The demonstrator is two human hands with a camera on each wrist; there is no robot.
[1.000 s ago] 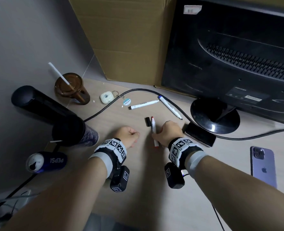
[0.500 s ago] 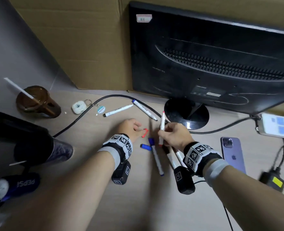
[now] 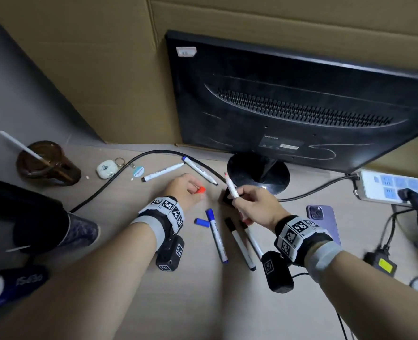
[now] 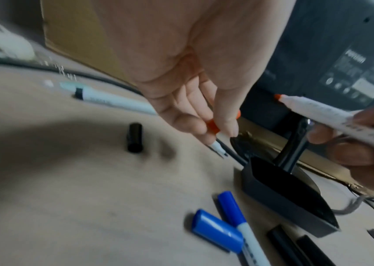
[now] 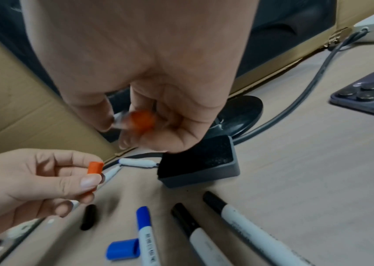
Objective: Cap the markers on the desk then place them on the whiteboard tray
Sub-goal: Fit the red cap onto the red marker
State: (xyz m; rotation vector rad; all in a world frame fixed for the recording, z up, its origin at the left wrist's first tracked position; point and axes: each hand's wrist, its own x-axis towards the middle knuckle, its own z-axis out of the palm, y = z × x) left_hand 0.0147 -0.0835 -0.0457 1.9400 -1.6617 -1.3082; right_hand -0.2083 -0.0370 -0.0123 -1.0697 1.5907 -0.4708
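My right hand (image 3: 240, 200) grips an uncapped red marker (image 3: 231, 186), tip up and to the left, above the desk; the same red marker (image 4: 331, 115) shows in the left wrist view. My left hand (image 3: 195, 190) pinches the red cap (image 3: 200, 190) between thumb and fingers, a short way left of the tip; the cap (image 5: 95, 168) is off the marker. On the desk lie a blue marker (image 3: 216, 235) with a loose blue cap (image 3: 202, 222), two black-ended markers (image 3: 240, 244), a loose black cap (image 4: 134, 137), and two uncapped markers (image 3: 162, 172) farther back.
A black monitor (image 3: 301, 99) on a round stand (image 3: 258, 173) fills the back, with cardboard behind it. A small black box (image 5: 202, 162) sits under my right hand. A phone (image 3: 323, 222), power strip (image 3: 392, 187), black cable (image 3: 109, 182), brown cup (image 3: 46, 163) and can (image 3: 14, 280) are around.
My right hand has lifted the red marker off the desk and tilted its tip up. My left hand picked up the red cap and holds it raised beside the tip.
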